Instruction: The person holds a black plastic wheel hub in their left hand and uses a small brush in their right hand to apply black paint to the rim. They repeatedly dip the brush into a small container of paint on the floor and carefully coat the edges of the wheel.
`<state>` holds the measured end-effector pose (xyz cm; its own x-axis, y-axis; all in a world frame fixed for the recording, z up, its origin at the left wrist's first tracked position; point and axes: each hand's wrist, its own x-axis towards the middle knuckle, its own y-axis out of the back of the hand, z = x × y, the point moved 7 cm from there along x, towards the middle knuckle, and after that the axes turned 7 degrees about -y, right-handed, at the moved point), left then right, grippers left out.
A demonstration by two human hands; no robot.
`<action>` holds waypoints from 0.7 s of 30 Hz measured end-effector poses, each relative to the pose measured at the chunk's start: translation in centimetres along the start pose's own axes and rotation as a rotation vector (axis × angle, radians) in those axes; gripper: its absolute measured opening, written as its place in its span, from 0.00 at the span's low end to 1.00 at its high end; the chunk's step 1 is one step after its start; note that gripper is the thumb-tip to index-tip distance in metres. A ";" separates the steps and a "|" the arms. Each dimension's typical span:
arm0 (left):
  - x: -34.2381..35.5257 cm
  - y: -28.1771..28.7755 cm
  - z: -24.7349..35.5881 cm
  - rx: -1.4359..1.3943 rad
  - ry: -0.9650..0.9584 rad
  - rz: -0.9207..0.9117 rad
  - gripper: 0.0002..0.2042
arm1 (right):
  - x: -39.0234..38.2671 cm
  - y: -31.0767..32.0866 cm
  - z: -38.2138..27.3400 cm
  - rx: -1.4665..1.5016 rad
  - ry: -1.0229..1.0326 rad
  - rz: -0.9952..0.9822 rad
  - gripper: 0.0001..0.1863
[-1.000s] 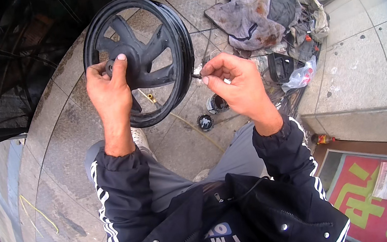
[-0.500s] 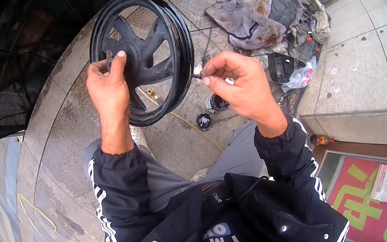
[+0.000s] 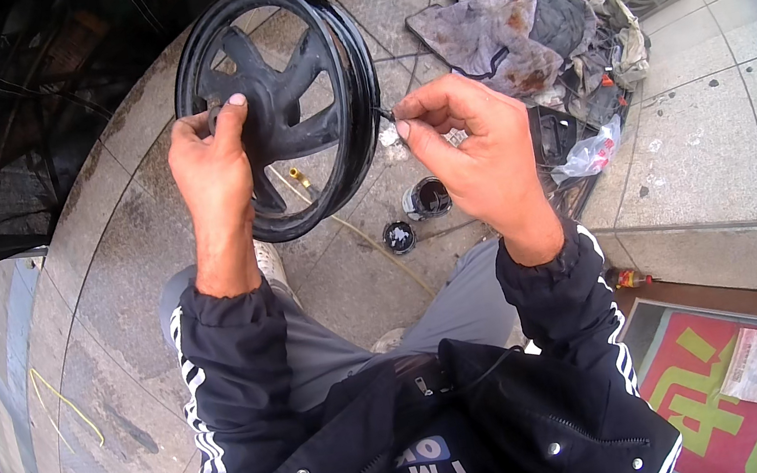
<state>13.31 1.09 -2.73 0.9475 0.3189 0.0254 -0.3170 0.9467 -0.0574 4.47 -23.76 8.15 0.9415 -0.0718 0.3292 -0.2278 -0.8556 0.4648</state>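
A black spoked wheel rim (image 3: 275, 96), bare of any tyre, is held upright and slightly tilted in front of me. My left hand (image 3: 213, 168) grips it at the hub, thumb on the near face and the other fingers curled, partly hidden. At the right side of the rim, my right hand (image 3: 475, 147) pinches a small thin black-tipped tool (image 3: 387, 115). The tip meets or nearly meets the rim's outer edge; most of the tool is hidden by my fingers. Below, on the ground, stand an open can of dark liquid (image 3: 427, 198) and its round, smeared lid (image 3: 399, 237).
A heap of stained grey cloths (image 3: 506, 38) lies at the far right, with a clear plastic bag (image 3: 591, 151) beside it. A thin yellow hose (image 3: 369, 241) with a brass fitting (image 3: 298, 176) crosses the ground. A raised tiled step (image 3: 693, 157) runs along the right.
My right hand and the tool have shifted slightly along the rim's edge, upward in view. The left hand keeps its grip, and the wheel has barely moved.
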 end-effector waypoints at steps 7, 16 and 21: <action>-0.3 0.0 0.2 0.001 -0.014 0.022 0.22 | -2.0 -1.5 1.2 -0.106 -0.152 -0.187 0.06; 0.1 -0.1 0.3 0.028 -0.078 0.047 0.19 | -0.8 -1.3 1.4 -0.037 -0.114 -0.054 0.05; 0.2 0.0 -0.3 0.019 -0.026 0.047 0.21 | -2.3 -1.6 1.5 -0.021 -0.107 -0.089 0.05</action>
<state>13.51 1.16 -3.07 0.9302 0.3637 0.0486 -0.3621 0.9313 -0.0397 3.07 -23.03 5.45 0.9792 -0.0514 0.1964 -0.1460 -0.8502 0.5057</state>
